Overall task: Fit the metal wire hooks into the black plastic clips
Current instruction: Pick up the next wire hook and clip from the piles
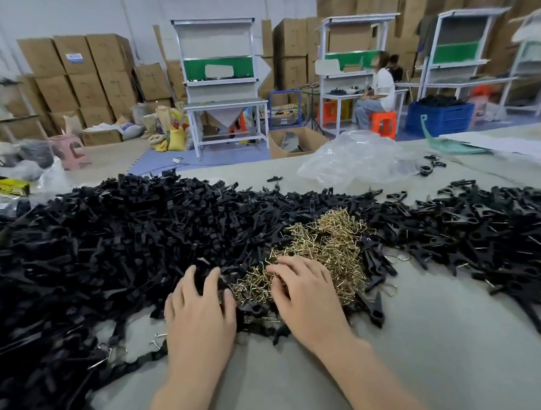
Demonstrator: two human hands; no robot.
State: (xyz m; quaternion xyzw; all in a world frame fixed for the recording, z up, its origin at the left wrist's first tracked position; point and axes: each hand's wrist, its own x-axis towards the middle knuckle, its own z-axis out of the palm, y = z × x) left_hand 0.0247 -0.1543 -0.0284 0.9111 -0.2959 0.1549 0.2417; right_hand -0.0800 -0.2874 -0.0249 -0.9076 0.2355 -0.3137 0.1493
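Resting on the table, your two hands sit at the near edge of the parts, palms down. Going left to right: a big heap of black clips fills the left side of the table, spilling to its left edge and down toward the near-left corner. A few loose hooks lie on bare surface just beside it, near your left wrist. Your left hand lies on the heap's right fringe, fingers spread and curled over clips; can't tell if it actually grips one. Just right of it, a pile of brass-coloured wire hooks sits mid-table, ringed by black clips. Your right hand rests on the near part of that pile, fingers bent into the hooks, touching them; whether any is pinched, can't tell. Right of the hooks, a flatter spread of black clips with wire showing runs to the table's right edge. Toward the far edge, a crumpled clear plastic bag lies apart from the piles, and a green sheet lies at the far-right corner.
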